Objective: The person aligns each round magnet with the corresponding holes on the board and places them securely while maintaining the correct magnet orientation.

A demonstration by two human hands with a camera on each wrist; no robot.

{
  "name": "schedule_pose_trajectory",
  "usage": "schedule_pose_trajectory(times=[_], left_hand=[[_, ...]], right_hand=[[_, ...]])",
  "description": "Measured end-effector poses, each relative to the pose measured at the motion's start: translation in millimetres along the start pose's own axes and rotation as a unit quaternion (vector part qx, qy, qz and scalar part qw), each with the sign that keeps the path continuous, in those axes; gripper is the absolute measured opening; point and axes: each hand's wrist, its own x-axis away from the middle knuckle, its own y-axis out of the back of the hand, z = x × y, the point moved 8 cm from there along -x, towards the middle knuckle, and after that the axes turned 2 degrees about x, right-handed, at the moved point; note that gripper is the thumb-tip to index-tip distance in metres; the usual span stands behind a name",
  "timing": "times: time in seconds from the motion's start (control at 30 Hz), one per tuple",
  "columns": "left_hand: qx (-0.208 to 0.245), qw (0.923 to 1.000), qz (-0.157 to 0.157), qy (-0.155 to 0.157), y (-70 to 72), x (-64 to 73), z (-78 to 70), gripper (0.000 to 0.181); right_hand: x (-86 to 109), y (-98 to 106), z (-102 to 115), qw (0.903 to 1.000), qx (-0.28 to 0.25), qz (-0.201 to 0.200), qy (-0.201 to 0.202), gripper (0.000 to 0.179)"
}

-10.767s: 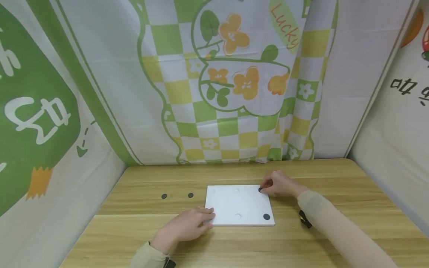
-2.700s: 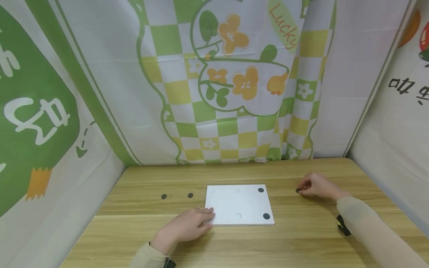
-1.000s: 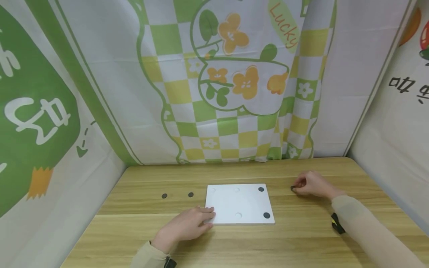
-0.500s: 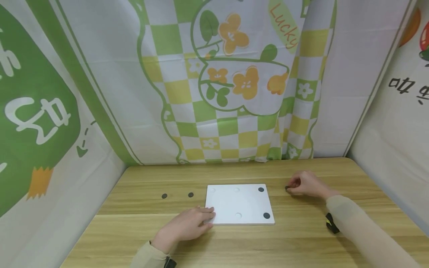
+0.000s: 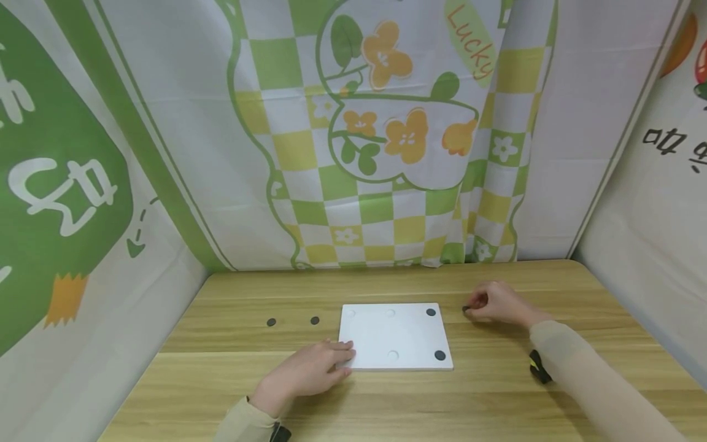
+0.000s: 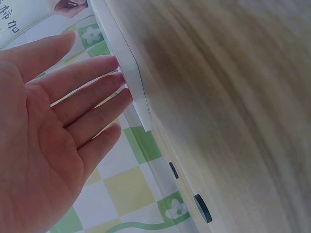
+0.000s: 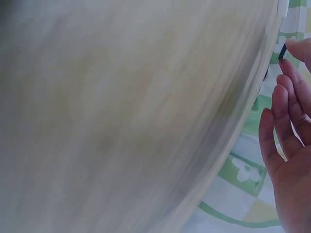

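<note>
A white rectangular board (image 5: 405, 337) lies flat on the table, with shallow round recesses in its face. Two black discs sit in it at the right side: an upper disc (image 5: 431, 312) and a lower disc (image 5: 440, 355). My left hand (image 5: 312, 370) rests its straight fingertips on the board's lower left corner; the left wrist view shows those fingers (image 6: 97, 97) spread and holding nothing. Just right of the board, my right hand (image 5: 501, 302) pinches another small black disc (image 7: 282, 52) between thumb and index finger, apart from the board. The other right-hand fingers extend loosely.
Two more black discs, a far left disc (image 5: 271, 322) and a nearer disc (image 5: 315, 320), lie on the wooden table (image 5: 232, 362) left of the board. A patterned curtain (image 5: 364, 221) hangs along the back edge. In the right wrist view a dark sliver (image 7: 266, 74) shows near the table surface, too small to identify.
My right hand has moved left toward the board with the pinched disc over the last second. The upper right disc, held at its corner in the oldest frame, now sits released there. My left hand stays put.
</note>
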Motion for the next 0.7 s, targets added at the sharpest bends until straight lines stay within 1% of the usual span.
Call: schedule_pose_trajectory(times=[0.13,0.37,0.57,0.7], left_hand=[[-0.002,1.0,-0.003,-0.002,-0.1,-0.6,0.3,0.039],[-0.002,1.0,-0.004,-0.003,-0.2,-0.7,-0.1,0.039],[-0.005,1.0,-0.007,-0.004,-0.2,-0.3,-0.5,0.039],[-0.005,1.0,-0.006,-0.002,0.6,0.3,-1.1,0.039]], right_hand=[[-3.5,-2,3,1.0,0.002,0.0,0.009,0.013],[-9.8,-7,10,0.9999,0.002,0.004,0.011,0.012],[-14.2,-8,17,0.9995,0.003,-0.003,0.032,0.011],[-17.5,-11,22,0.9992,0.005,-0.002,0.039,0.012]])
